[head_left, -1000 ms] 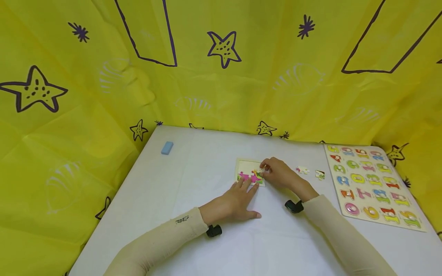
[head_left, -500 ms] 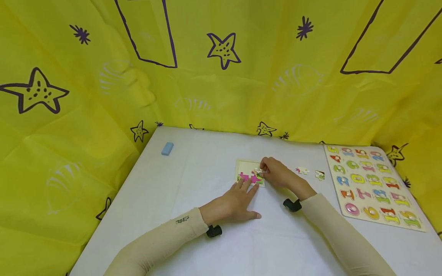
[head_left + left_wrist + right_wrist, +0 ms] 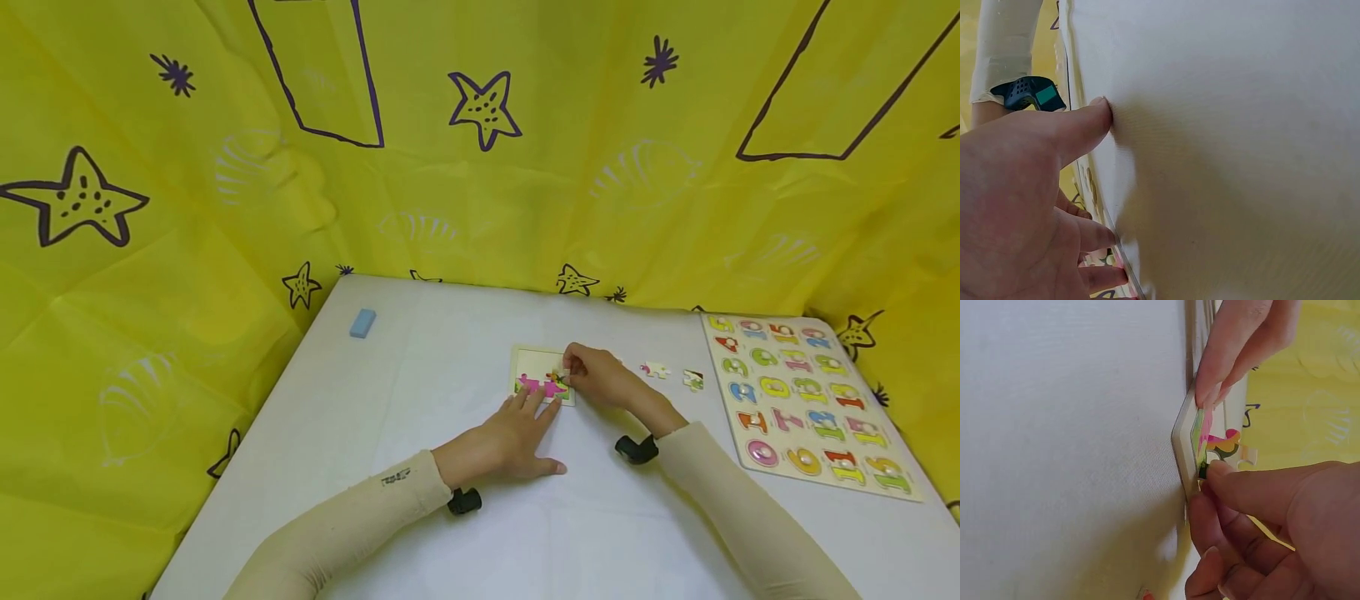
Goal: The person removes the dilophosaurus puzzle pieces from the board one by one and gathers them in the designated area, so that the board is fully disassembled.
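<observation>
A small square jigsaw tray (image 3: pixel 534 358) lies mid-table in the head view, with pink-and-green pieces (image 3: pixel 528 382) along its near side. Fingers spread, my left hand (image 3: pixel 512 440) rests its fingertips on these pieces and the tray's near edge. At the tray's right side, my right hand (image 3: pixel 600 377) pinches a colourful puzzle piece (image 3: pixel 1229 449) between thumb and fingers. In the right wrist view this piece sits tilted over the tray's edge, beside the placed pieces. The left wrist view shows the left thumb (image 3: pixel 1088 128) stretched out over the white tabletop.
Two loose puzzle pieces, one white and pink (image 3: pixel 657 369) and one dark-patterned (image 3: pixel 693 380), lie right of the right hand. A wooden number board (image 3: pixel 810 408) covers the table's right side. A blue block (image 3: pixel 363 323) sits back left. Yellow curtain (image 3: pixel 487 192) hangs behind.
The right hand's puzzle piece has shifted and tilted slightly over the tray, with small finger movements. The left hand stays in place.
</observation>
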The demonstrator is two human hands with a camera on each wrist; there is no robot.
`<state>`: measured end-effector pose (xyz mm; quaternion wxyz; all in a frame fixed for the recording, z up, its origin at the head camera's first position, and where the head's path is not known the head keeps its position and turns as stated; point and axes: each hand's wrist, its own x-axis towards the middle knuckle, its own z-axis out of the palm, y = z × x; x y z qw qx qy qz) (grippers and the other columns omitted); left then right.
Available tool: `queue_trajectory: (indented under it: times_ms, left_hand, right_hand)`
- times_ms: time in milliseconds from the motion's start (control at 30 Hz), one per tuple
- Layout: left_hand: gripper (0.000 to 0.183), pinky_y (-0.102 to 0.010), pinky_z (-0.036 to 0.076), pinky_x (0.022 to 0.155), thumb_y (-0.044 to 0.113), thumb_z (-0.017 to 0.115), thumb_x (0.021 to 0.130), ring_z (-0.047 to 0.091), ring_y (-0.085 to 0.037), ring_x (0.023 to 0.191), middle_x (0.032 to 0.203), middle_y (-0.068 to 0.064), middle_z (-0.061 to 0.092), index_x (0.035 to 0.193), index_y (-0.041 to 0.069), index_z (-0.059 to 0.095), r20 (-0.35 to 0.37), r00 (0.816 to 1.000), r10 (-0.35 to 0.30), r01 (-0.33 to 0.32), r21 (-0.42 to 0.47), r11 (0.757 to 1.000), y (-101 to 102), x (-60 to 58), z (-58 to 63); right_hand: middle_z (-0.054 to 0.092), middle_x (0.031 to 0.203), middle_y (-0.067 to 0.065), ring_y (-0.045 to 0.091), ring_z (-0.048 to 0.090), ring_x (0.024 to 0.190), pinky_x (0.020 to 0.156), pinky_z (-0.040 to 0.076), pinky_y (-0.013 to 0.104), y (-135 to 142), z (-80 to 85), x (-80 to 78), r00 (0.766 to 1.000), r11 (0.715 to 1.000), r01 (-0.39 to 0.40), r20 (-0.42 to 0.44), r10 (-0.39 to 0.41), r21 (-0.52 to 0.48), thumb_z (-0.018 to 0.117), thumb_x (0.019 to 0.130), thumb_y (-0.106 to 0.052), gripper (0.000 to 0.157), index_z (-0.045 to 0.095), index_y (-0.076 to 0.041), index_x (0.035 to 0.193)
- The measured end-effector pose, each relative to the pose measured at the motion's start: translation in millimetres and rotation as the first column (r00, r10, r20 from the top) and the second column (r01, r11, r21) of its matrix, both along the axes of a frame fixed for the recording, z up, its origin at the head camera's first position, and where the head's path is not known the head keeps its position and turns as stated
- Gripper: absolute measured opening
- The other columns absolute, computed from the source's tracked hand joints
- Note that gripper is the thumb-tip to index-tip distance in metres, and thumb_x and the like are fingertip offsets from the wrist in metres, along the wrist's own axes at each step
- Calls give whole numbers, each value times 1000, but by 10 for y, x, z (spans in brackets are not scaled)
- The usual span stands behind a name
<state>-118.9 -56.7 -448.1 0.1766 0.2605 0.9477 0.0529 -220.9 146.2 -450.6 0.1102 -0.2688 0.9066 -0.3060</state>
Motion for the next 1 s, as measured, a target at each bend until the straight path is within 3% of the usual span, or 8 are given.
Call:
queue_trajectory:
  times_ms: [200, 433, 600, 833, 1000]
  left_hand:
    - [99, -45, 25, 130, 70, 62, 95, 17, -35, 163, 177, -10, 18, 169, 16, 25, -3, 1000, -2, 2, -1, 1000, 9, 3, -3]
    - [99, -46, 25, 130, 70, 62, 96, 17, -36, 163, 176, -11, 19, 169, 16, 25, -5, 1000, -2, 2, -2, 1000, 14, 3, 12]
    - [101, -47, 26, 130, 70, 63, 95, 19, -36, 162, 176, -12, 20, 169, 14, 24, -6, 1000, 5, -5, -7, 1000, -6, 0, 12]
    - [106, -49, 29, 128, 68, 65, 95, 22, -37, 161, 175, -15, 22, 169, 8, 19, -21, 1000, -11, 12, 9, 1000, 6, -9, 27]
    - [107, -48, 31, 127, 69, 67, 94, 24, -37, 161, 174, -14, 24, 170, 11, 18, -28, 999, -18, 18, -3, 1000, 22, -6, 68]
  right_hand:
    - [68, 97, 8, 23, 60, 90, 84, 50, 38, 107, 38, 16, 1000, 999, 28, 15, -27, -33, 65, 101, -6, 5, 66, -8, 105]
    - [70, 104, 16, 21, 60, 79, 61, 51, 30, 282, 114, 21, 989, 985, 125, 93, -114, -120, 63, 103, -4, 11, 66, -2, 113]
    - [69, 103, 15, 20, 60, 76, 61, 52, 30, 266, 54, 9, 987, 984, 115, 130, -97, -135, 62, 103, -5, 12, 66, -2, 113]
    - [70, 99, 10, 23, 62, 93, 86, 51, 39, 129, -27, -22, 996, 993, 72, 49, -68, -94, 65, 102, -9, 5, 67, -6, 106]
    - [68, 98, 9, 23, 60, 92, 86, 49, 41, 93, -35, -25, 997, 998, 42, 64, -39, -56, 66, 103, -10, 5, 66, -7, 107]
